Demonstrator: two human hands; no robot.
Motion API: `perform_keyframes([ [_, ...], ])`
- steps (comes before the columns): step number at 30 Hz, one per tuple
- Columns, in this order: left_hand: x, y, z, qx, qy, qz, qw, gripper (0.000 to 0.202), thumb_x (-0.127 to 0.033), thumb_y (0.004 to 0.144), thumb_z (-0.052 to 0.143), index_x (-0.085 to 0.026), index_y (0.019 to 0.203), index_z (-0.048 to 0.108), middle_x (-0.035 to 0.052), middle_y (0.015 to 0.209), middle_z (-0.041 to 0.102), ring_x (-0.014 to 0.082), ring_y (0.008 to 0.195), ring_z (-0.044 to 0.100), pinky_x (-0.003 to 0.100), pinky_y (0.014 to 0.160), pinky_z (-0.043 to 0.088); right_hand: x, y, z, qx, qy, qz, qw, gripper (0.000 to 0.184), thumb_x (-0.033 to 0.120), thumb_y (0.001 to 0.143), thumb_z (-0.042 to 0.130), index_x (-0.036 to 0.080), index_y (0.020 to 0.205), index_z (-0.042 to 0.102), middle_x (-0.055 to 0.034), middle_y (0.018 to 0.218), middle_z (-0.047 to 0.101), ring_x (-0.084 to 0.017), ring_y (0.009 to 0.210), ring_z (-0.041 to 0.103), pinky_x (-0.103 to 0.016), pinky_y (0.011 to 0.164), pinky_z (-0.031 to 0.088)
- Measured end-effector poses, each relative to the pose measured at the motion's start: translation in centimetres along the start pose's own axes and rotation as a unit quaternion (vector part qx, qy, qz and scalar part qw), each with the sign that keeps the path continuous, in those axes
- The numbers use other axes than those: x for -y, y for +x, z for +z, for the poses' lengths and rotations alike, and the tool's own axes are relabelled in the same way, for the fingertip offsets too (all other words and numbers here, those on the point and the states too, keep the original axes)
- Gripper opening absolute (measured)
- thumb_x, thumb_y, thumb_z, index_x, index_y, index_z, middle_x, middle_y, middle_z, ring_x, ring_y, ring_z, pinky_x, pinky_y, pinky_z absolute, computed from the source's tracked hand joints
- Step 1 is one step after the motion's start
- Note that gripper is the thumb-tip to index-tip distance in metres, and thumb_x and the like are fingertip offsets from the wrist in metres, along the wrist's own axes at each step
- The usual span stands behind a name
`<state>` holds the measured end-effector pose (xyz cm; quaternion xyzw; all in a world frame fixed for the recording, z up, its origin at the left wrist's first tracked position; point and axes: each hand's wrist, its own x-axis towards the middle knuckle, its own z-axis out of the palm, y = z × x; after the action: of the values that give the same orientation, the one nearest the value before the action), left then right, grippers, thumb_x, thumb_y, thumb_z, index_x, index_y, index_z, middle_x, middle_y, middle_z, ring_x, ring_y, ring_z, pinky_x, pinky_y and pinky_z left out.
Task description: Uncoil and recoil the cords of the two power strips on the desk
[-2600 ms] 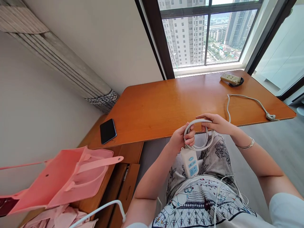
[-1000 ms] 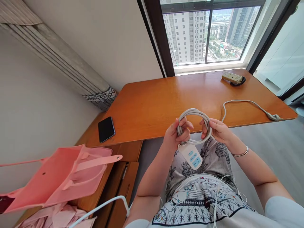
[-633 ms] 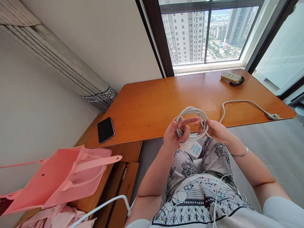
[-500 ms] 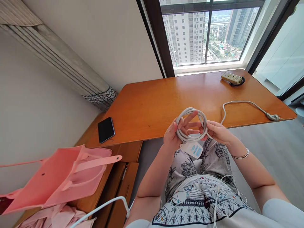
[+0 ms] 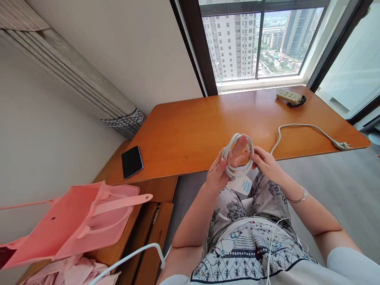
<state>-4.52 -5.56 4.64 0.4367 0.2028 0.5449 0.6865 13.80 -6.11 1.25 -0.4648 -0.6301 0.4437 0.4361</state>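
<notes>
Left hand [image 5: 219,170] hooked through the white cable coil [image 5: 227,149], right hand [image 5: 267,163] pinching its right side, white power strip [image 5: 242,185] just below: slack left grip could spring loops, a hard tug could drag the plug [image 5: 341,145] off the counter [image 5: 184,134].

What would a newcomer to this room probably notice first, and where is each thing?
Probably the coiled white cable, around the fingers of the left hand, with the right hand at its edge and a white power strip below. Next, perhaps the pink bag at the lower left, and the bright window beyond the table.
</notes>
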Motion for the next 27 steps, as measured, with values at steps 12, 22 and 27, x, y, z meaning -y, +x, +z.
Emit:
perform_keyframes([
  [12, -1.4, 1.5, -1.5, -0.117, 0.061, 0.203, 0.970, 0.048, -0.070, 0.079, 0.068, -0.023, 0.075, 0.057, 0.0034, 0.143, 0.062, 0.0280, 0.146, 0.044, 0.045, 0.116, 0.042, -3.6, -1.4, -2.6, -0.083, -0.507, -0.098, 0.852, 0.025, 0.032, 0.096, 0.051, 0.018, 0.112, 0.065, -0.0147, 0.107, 0.070, -0.032, 0.106, 0.060, -0.060, 0.114, 0.026],
  [22, -3.6, 1.7, -2.8, -0.142, 0.122, 0.229, 0.955, 0.045, -0.067, 0.076, 0.073, -0.026, 0.094, 0.065, 0.0044, 0.157, 0.048, 0.0302, 0.149, 0.039, 0.038, 0.104, 0.054, 0.0, -2.9, -5.7, -0.101, -0.466, -0.400, 0.782, 0.015, 0.032, 0.094, 0.063, 0.030, 0.103, 0.075, -0.0008, 0.070, 0.065, -0.014, 0.061, 0.048, -0.032, 0.057, 0.032],
  [27, -2.6, 1.0, -1.9, -0.054, 0.069, 0.043, 0.995, 0.046, -0.049, 0.078, 0.078, -0.026, 0.117, 0.066, 0.0069, 0.155, 0.051, 0.0265, 0.122, 0.067, 0.020, 0.068, 0.061, 6.4, -2.0, -5.5, -0.050, -0.424, -0.419, 0.801, 0.015, 0.042, 0.091, 0.068, 0.039, 0.105, 0.074, 0.0023, 0.070, 0.064, -0.013, 0.058, 0.043, -0.031, 0.053, 0.030],
])
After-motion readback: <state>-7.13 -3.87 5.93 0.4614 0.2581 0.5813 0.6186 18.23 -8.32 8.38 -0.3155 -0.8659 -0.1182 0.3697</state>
